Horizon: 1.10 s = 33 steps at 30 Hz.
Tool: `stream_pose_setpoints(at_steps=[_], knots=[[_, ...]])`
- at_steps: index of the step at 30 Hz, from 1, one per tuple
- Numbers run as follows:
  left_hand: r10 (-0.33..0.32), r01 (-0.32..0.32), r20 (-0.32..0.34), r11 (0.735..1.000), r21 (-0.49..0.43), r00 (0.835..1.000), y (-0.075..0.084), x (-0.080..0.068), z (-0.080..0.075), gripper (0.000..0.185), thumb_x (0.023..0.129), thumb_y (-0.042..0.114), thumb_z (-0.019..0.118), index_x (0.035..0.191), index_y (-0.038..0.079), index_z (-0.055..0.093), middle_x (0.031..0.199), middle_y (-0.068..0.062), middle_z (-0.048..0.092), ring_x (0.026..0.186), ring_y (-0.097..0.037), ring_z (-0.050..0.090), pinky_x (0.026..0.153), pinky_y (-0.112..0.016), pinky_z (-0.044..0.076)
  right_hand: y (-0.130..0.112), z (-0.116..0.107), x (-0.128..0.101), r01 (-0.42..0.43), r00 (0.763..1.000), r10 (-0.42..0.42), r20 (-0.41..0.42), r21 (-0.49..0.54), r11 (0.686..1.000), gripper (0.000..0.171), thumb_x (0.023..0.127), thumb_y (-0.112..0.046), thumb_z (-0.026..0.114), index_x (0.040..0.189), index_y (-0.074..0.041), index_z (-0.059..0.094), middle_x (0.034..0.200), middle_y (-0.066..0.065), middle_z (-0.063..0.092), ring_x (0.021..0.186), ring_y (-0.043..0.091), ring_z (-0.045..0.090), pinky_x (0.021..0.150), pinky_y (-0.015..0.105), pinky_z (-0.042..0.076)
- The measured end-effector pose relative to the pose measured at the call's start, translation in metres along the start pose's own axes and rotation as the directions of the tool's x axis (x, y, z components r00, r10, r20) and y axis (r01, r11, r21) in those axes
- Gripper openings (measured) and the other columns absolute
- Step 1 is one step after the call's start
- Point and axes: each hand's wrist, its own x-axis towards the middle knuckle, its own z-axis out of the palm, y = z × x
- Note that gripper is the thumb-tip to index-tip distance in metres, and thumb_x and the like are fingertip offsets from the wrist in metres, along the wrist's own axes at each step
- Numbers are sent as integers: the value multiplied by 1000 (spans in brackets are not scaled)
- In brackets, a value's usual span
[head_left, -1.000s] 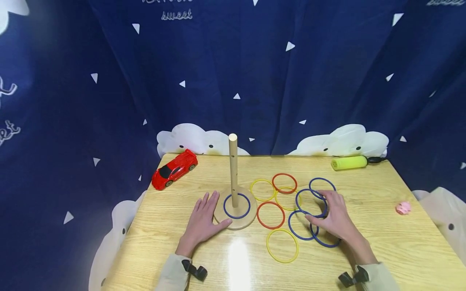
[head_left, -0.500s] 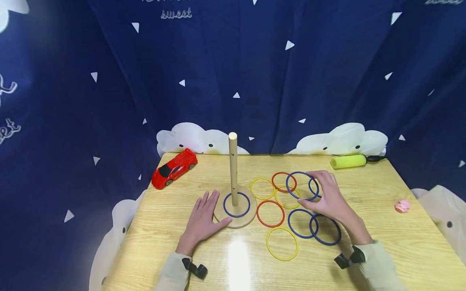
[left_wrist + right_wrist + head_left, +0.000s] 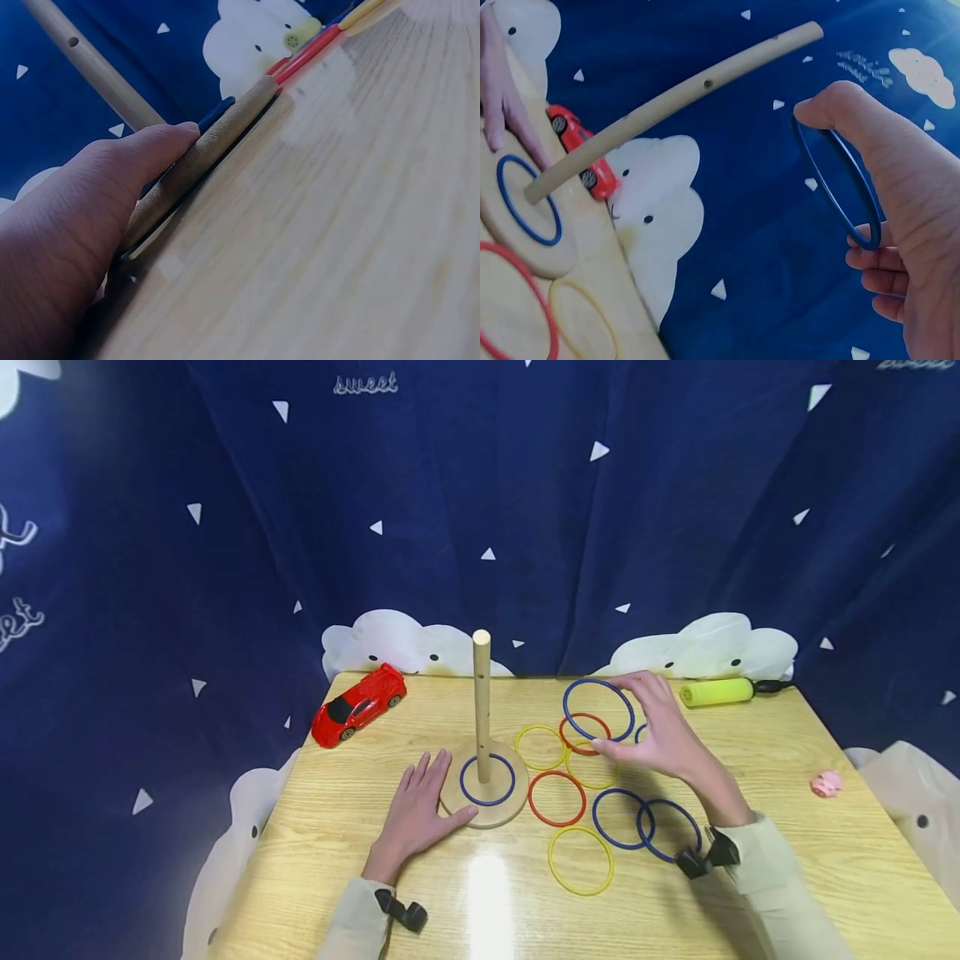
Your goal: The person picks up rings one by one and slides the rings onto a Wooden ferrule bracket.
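right of center in the head view, one thin blue plastic-looking ring [image 3: 637, 734] is mostly hidden behind the right hand [image 3: 656, 727]. the left wrist view cuts off the top of the round pale wooden post [image 3: 482, 702] at upper left, and most left fingers cannot be seen there. the right hand pinches a slim, glossy blue ring [image 3: 591, 682], fingertips at its upper edge, thumb at its lower edge. well apart from it, left of center, the left hand [image 3: 416, 814] lies with straight fingers and spread thumb, touching the flat wooden disc base [image 3: 487, 817]. the pinched ring is tilted, lifted in front of a thin red ring [image 3: 561, 732], its middle see-through.
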Motion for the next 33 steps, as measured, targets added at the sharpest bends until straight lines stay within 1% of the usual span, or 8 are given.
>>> stream_pose_setpoints(at_steps=[4,9,14,18,22,26,29,33], knots=[[0,0,-1,1000,-2,1000,-1,0,0,112,87,88,47,169,17,20,174,-1,22,162,-27,12,131,-49,9,-8,-1,14,29,1000,-30,11,5,1000,86,60,-31,96,134,-3,62,128,12,59,120,32,45,96,48,37],[0,0,3,1000,0,1000,-1,0,0,112,87,88,47,169,17,19,174,0,20,162,-26,11,131,-48,9,-19,-4,31,66,998,-66,8,13,998,87,60,-32,95,134,-1,62,128,15,58,119,33,44,96,49,37],[-1,1,2,1000,-1,1000,-1,1,0,112,87,88,47,169,16,20,174,1,19,162,-27,12,131,-48,8,-29,-8,49,80,997,-79,-22,16,997,84,60,-32,96,130,0,63,127,18,60,120,34,45,97,50,37],[0,0,1,1000,-5,1000,-1,0,0,111,87,87,48,169,17,20,174,1,20,162,-28,12,131,-48,8,-35,-11,65,131,990,-129,-54,29,991,82,59,-32,96,127,2,65,124,20,62,117,34,49,97,48,34],[4,-4,-1,1000,-9,1000,0,0,-1,111,87,87,48,169,17,20,174,0,21,162,-28,13,131,-48,9,-43,-14,78,167,983,-163,-91,41,985,80,59,-32,95,126,2,66,122,17,63,115,32,49,98,46,32],[14,-14,-14,1000,-8,1000,1,0,-2,111,87,87,48,168,15,22,174,-1,22,161,-29,14,131,-49,10,-53,-17,87,156,981,-147,-126,70,985,81,60,-30,95,129,-2,66,122,14,63,115,27,44,95,43,33],[16,-16,-20,1000,-4,1000,1,0,-2,111,87,87,49,168,15,23,174,-1,23,161,-29,14,130,-49,11,-61,-18,94,160,980,-147,-132,96,982,81,60,-28,95,131,-5,66,124,13,62,117,25,43,95,43,33],[13,-13,-19,1000,-4,1000,0,0,-1,111,87,86,50,168,15,22,173,-1,23,161,-29,14,130,-49,11,-72,-17,105,192,976,-178,-129,108,975,80,60,-30,95,132,-6,66,125,9,63,119,25,43,97,45,34]])
